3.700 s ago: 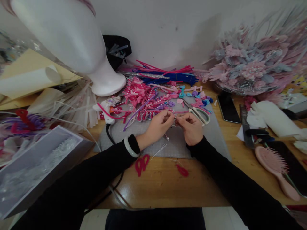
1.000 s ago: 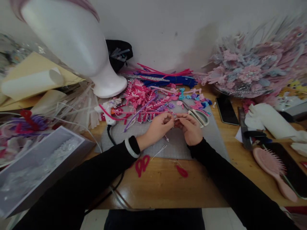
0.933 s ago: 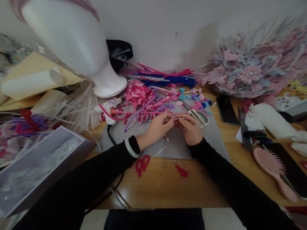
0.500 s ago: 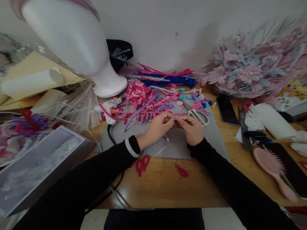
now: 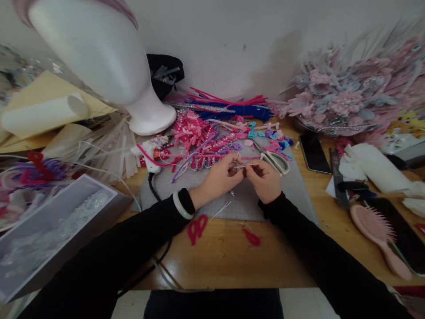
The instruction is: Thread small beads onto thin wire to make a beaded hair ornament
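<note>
My left hand (image 5: 222, 176) and my right hand (image 5: 264, 180) meet above the grey mat (image 5: 179, 195), fingertips pinched close together. Between them runs a thin pale strand (image 5: 239, 167), wire or thread, too fine to tell which; its ends are partly hidden by the fingers. White-handled scissors (image 5: 275, 161) lie just beyond my right hand. Behind my hands is a pile of pink pipe-cleaner pieces (image 5: 192, 129) with beads. Nearer me, red looped pieces (image 5: 197, 229) and a single red loop with thin wire (image 5: 251, 237) rest on the table.
A white glue gun (image 5: 151, 159) with a black cord lies left of the mat, near a white mannequin head (image 5: 109, 57). A box of clear bits (image 5: 89, 181) stands at left. A phone (image 5: 314, 153), a pink hairbrush (image 5: 375, 226) and a flower arrangement (image 5: 345, 102) are on the right.
The fingers of both hands have shifted slightly, and more of the pale strand shows between them. My left fingers are a little more curled apart. Everything else stays put.
</note>
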Tool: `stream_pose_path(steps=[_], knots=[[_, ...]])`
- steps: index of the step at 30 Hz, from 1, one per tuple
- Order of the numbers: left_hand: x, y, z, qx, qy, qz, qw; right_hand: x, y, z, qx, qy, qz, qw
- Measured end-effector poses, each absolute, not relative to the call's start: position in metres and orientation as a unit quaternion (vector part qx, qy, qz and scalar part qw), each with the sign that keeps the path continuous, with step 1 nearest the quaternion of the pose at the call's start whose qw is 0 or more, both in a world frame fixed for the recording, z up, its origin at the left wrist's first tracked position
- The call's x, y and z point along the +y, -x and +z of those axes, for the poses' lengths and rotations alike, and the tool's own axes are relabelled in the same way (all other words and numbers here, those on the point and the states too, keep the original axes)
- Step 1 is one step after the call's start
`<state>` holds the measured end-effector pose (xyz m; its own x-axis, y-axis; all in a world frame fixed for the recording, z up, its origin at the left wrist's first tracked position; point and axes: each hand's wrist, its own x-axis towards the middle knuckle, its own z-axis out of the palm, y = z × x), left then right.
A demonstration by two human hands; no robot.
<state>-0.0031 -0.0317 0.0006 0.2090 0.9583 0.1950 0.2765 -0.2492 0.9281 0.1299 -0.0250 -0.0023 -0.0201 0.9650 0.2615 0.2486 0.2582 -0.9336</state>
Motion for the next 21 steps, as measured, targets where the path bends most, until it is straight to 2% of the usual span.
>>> stream_pose_path(steps=[5,21], knots=[[-0.0325,0.0049,0.0016,0.477,-0.729,0.401,0.284,-0.0256,-0.1295,-0.0022,-0.62,0.497,0.36,0.488],[-0.0335,0.0029,0.0021,0.525,-0.725,0.367,0.252,-0.0291,-0.1269,0.0029,-0.636,0.505,0.347,0.469]])
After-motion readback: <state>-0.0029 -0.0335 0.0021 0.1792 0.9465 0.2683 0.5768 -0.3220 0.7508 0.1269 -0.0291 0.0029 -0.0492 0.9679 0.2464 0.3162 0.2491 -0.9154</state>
